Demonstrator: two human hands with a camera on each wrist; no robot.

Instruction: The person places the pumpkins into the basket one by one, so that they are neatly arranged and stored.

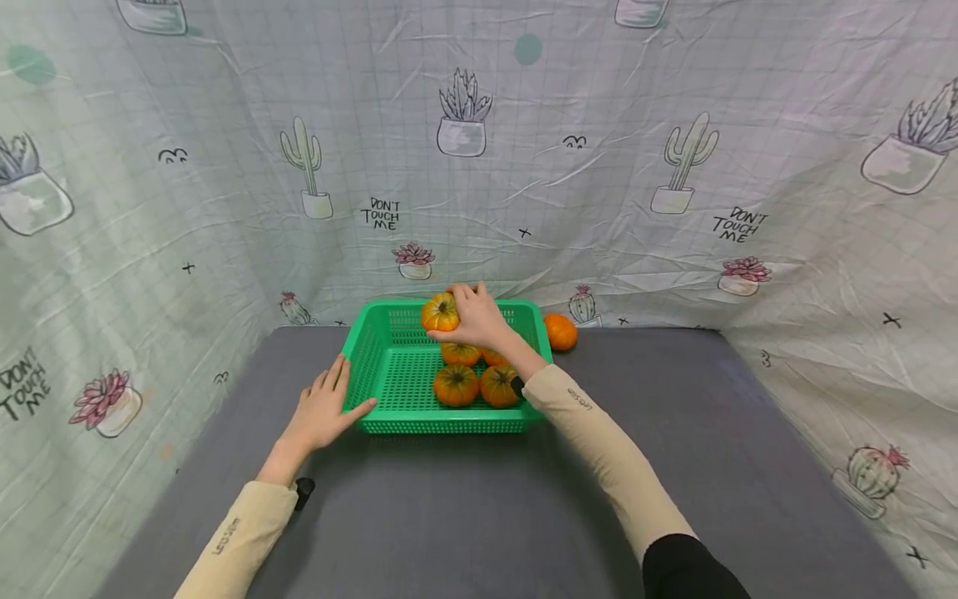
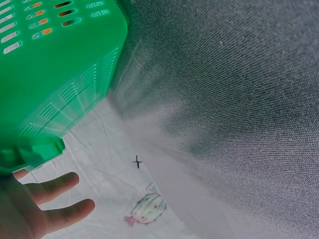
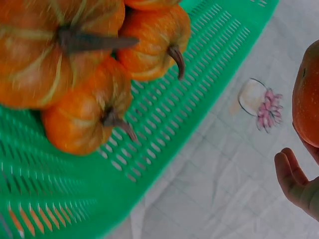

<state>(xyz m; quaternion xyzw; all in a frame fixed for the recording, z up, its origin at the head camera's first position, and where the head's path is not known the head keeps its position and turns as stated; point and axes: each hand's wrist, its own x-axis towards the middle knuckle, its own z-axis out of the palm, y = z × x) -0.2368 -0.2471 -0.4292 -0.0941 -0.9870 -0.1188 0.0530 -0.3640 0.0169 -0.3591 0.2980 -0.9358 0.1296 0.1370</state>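
Note:
A green plastic basket point(image 1: 389, 366) stands on the table, with several small orange pumpkins point(image 1: 456, 385) in its right half. My right hand point(image 1: 479, 319) grips another small pumpkin point(image 1: 440, 313) above the basket's back part. In the right wrist view this held pumpkin point(image 3: 309, 99) shows at the right edge, partly cut off, with fingertips point(image 3: 289, 174) beside it. My left hand point(image 1: 322, 413) rests against the basket's left side, its fingers spread and straight and its thumb at the front left rim. From the left wrist, the fingers point(image 2: 60, 189) extend past the basket's rim point(image 2: 35, 154).
One more orange pumpkin point(image 1: 560, 332) sits on the table behind the basket's right side, outside it. A grey cloth covers the table point(image 1: 464, 516). Pale fabric printed with cacti point(image 1: 524, 191) hangs along the back and both sides.

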